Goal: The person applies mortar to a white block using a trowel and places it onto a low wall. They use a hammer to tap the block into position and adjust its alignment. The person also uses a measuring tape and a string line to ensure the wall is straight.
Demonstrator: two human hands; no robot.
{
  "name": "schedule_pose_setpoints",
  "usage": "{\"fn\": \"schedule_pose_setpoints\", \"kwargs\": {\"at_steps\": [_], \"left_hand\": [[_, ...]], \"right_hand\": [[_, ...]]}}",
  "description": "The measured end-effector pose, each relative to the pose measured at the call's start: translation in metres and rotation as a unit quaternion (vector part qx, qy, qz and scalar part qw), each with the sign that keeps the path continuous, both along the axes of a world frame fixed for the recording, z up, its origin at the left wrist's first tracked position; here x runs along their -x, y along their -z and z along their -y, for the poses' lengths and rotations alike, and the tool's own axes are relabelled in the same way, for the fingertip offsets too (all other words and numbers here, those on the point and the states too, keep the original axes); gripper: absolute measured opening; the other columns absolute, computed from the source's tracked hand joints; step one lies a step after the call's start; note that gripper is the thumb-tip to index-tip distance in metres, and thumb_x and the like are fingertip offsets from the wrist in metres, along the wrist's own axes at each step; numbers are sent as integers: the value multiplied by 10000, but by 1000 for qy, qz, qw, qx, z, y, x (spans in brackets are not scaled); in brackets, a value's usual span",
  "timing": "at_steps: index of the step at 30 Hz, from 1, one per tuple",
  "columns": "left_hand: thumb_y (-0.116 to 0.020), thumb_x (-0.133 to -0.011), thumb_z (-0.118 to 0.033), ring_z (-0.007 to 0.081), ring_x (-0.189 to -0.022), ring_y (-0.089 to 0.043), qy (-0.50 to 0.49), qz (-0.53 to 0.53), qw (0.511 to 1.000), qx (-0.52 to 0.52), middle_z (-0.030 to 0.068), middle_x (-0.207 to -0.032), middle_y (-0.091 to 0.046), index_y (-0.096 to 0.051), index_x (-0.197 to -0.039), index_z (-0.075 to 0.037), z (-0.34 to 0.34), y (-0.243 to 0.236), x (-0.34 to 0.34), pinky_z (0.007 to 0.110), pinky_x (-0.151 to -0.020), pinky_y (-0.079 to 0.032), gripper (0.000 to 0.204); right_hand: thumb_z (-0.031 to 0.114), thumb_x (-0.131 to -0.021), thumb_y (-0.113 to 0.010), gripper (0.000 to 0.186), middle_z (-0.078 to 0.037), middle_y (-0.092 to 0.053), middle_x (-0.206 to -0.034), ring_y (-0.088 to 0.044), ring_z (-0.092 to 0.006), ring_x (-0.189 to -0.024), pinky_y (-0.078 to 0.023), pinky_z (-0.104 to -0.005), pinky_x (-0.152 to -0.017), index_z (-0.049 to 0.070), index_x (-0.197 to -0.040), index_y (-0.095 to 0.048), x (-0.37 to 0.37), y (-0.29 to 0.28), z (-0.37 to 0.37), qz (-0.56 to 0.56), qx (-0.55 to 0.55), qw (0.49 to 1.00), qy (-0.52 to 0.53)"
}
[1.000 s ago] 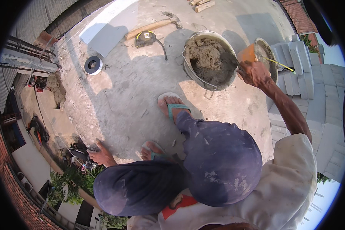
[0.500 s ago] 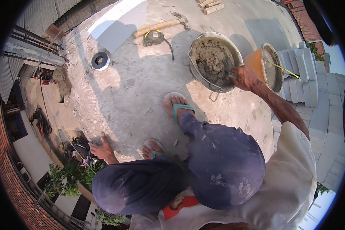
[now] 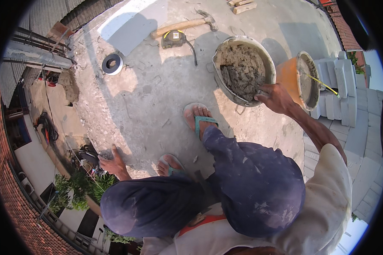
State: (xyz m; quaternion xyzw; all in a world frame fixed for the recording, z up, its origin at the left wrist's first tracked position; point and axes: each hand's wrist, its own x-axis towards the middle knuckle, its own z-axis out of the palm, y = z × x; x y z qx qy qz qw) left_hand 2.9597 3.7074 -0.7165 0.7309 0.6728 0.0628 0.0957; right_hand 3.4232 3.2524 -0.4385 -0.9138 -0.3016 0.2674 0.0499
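My right hand [image 3: 277,97] closes on the near right rim of a grey bucket [image 3: 267,55]. Wet grey mortar [image 3: 242,63] fills much of that bucket, and my fingertips come close to it. Over at the left, my left hand [image 3: 114,164] is open, thumb and fingers apart, beside the rough edge of the concrete slab [image 3: 157,89]; nothing shows in it. An orange bucket [image 3: 287,78] stands just right of the grey one, with a yellow strip [image 3: 321,84] across its mouth.
Beyond the slab's left edge the ground drops to a lower yard with plants [image 3: 74,191]. A claw hammer [image 3: 185,26], a tape measure [image 3: 173,39] and a black-and-white roll [image 3: 112,64] lie ahead. Pale blocks [image 3: 334,85] are stacked at right; wood pieces [image 3: 244,6] lie far off.
My right hand has shifted slightly along the bucket rim, its fingers drawn back from the mortar. The view has moved a little; my left hand stays by the slab edge.
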Motion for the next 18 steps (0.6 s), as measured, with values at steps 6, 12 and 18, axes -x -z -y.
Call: {"fn": "schedule_pose_setpoints", "kwargs": {"at_steps": [6,12,18], "left_hand": [[-753,-768,-771,449,-1391,-459,16,28,999,-1,283,-1493,-472,-425,-1531,41,7,-3,-4,580,-1121,-416,1162],[-761,-768,-762,438,-1410,-442,-2,38,999,7,271,-1506,-457,-410,-1542,32,14,-2,-2,582,-1125,-414,1163],[-702,-832,-751,466,-1434,-409,10,36,999,-4,255,-1514,-447,-386,-1580,-53,11,-1,19,600,-1161,-377,1071]], "right_hand": [[254,-930,-763,323,-150,-728,-844,-667,-223,-732,-532,-393,-711,-23,-1095,-756,11,-12,20,-70,-74,988,117],[225,-935,-768,287,-49,-696,-809,-602,-117,-696,-494,-326,-645,-30,-1067,-758,7,-27,29,-94,-95,970,202],[206,-939,-773,286,-107,-767,-932,-673,-153,-785,-547,-327,-738,21,-1157,-777,-9,-31,-19,-72,-94,986,119]]}}
